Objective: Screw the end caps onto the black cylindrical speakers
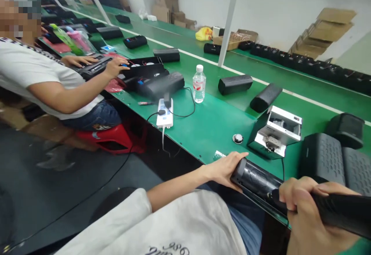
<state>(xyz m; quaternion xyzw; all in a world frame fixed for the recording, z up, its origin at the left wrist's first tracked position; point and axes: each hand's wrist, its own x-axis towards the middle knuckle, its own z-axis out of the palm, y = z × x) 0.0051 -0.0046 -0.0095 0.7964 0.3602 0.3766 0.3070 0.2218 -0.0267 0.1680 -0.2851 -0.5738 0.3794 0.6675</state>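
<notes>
My left hand [227, 169] grips the near left end of a long black speaker [257, 175], thumb along the top and fingers at its lower side. The speaker lies at the table's front edge, its mesh grille facing up. In my right hand [310, 208] is a black, rod-shaped electric screwdriver [342, 210], fingers wrapped round its body. Its tip end points left, at the speaker; whether it touches a screw cannot be made out. Just behind the speaker stands a silver and black metal box device [276, 131], with a small round silver-topped part [238, 138] to its left.
Several black speakers [235, 84] lie about the green table [214, 119]. A water bottle [199, 84] stands behind a white power strip [165, 113] with cords. Dark speaker housings [321, 156] stand at the right. On the left, a co-worker's hands [116, 66] handle black housings.
</notes>
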